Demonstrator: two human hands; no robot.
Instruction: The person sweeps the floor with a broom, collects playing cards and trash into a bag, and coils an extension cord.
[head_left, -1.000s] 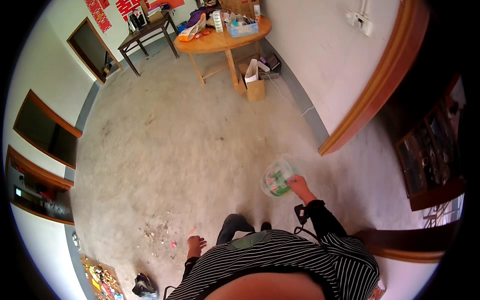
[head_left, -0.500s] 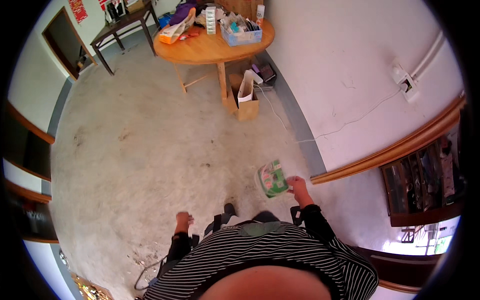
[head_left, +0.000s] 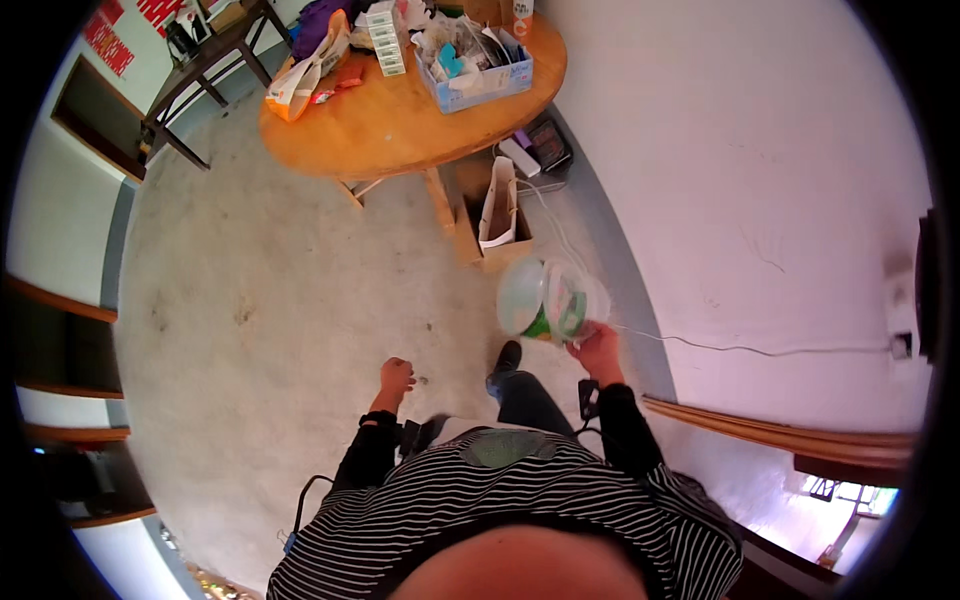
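Note:
A clear plastic tub (head_left: 524,298) with a green and white label hangs from my right hand (head_left: 598,354), whose fingers are closed on its near side. It is blurred, and its round end faces left. I cannot make out whether anything is inside. My left hand (head_left: 397,376) is held over the floor at my left side, its fingers curled in, with nothing visible in them. Between the hands, one dark shoe (head_left: 511,354) is stretched forward on the floor.
An oval wooden table (head_left: 370,145) ahead bears a blue box (head_left: 487,88) of small items, stacked white boxes (head_left: 386,40) and bags. Below it stands a cardboard box (head_left: 508,257) holding a paper bag. A white cable (head_left: 740,350) runs along the right wall. A dark table (head_left: 205,75) stands far left.
I have moved forward, so the table and cardboard box look nearer. The tub has turned and swung forward in my right hand. My left hand has come forward, and one leg has stepped out.

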